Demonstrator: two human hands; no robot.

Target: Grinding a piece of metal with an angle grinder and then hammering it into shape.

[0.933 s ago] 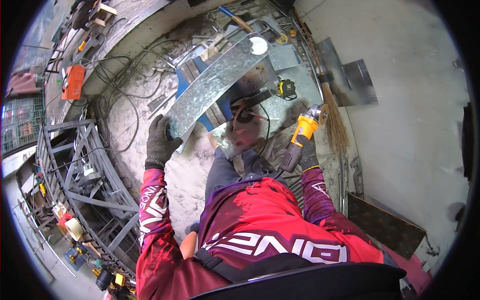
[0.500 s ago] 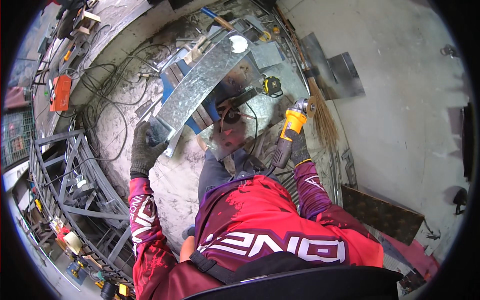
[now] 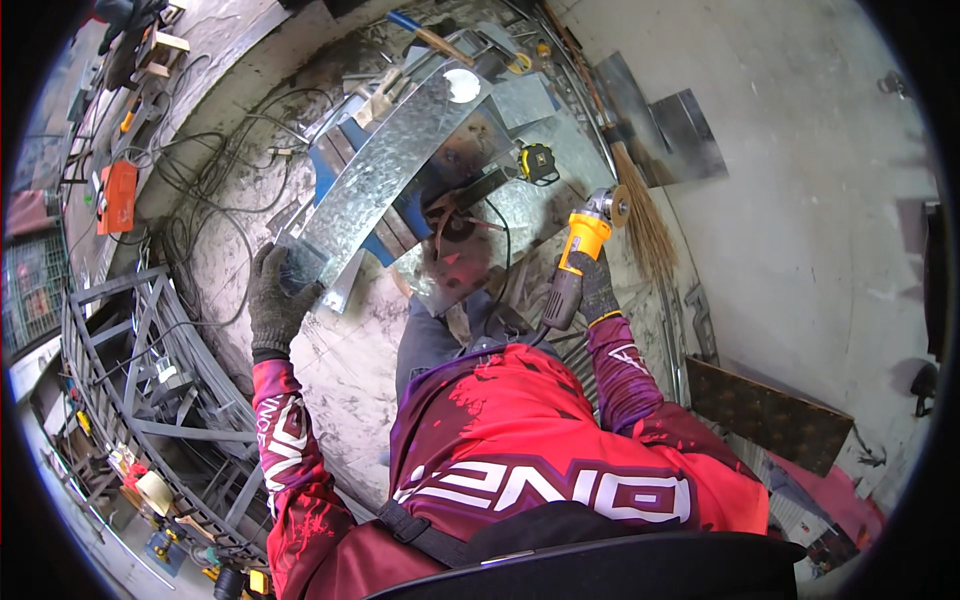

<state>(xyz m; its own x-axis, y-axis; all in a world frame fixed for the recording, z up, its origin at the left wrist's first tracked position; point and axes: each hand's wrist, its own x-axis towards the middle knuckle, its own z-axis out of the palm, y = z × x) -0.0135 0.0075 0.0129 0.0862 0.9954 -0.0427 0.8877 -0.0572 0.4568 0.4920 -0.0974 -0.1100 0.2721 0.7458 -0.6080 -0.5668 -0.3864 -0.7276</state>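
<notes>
My left hand (image 3: pixel 279 300), in a dark grey knit glove, is closed on the near left end of a long galvanized sheet metal piece (image 3: pixel 385 160). That piece slants away to the far right over a blue vise or stand (image 3: pixel 403 215), with a round pale spot at its far end. In my right hand (image 3: pixel 597 285), also gloved, is a yellow and grey angle grinder (image 3: pixel 584 240). Its disc (image 3: pixel 620 206) points away from me, clear of the sheet metal. A black and yellow tape measure (image 3: pixel 537 164) lies beyond the vise, right of the sheet metal.
A blue-handled hammer (image 3: pixel 432 36) lies among metal scraps at the back. A straw broom (image 3: pixel 640 215) leans along the right wall. Coiled cables (image 3: pixel 195 190) and an orange box (image 3: pixel 118 198) are at the left, above a grey metal frame (image 3: pixel 150 350).
My left hand and the sheet metal have shifted slightly left, and the sheet's surface now catches the light differently. The angle grinder in my right hand has hardly moved.
</notes>
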